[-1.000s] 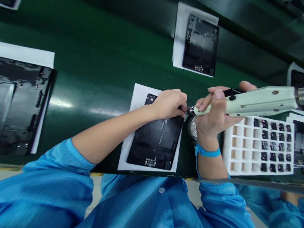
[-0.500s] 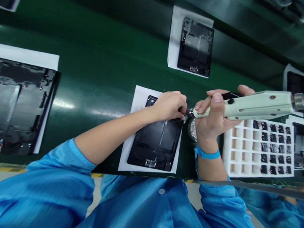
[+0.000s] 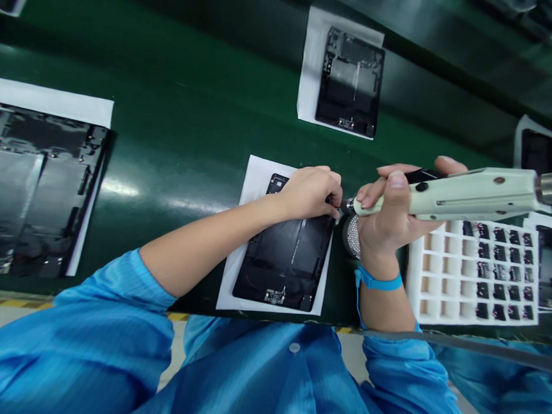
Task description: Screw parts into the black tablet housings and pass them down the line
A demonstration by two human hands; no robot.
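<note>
An opened tablet (image 3: 274, 261) with a black frame lies on a white sheet (image 3: 230, 287) before me. Over its upper right part is my left hand (image 3: 313, 193), fingers curled together in a pinch near the edge; what they hold is hidden. My right hand (image 3: 391, 211) is wrapped round a pale green electric screwdriver (image 3: 480, 193), held nearly level. Its tip points left and meets the fingers of my left hand. Under the driver's nose stands a round silver container with a dotted surface (image 3: 351, 237), partly covered by my right hand.
At right sits a white compartment tray (image 3: 457, 286) with small black parts in several cells. More opened tablets on white sheets lie at far left (image 3: 36, 180), at the back (image 3: 350, 83) and at the right edge (image 3: 550, 259). The bench's front edge has yellow-black tape (image 3: 17, 302).
Both hands and the screwdriver keep nearly the same pose. The whole scene shifts slightly as my head moves; the tablet at the back sits a little further left in view.
</note>
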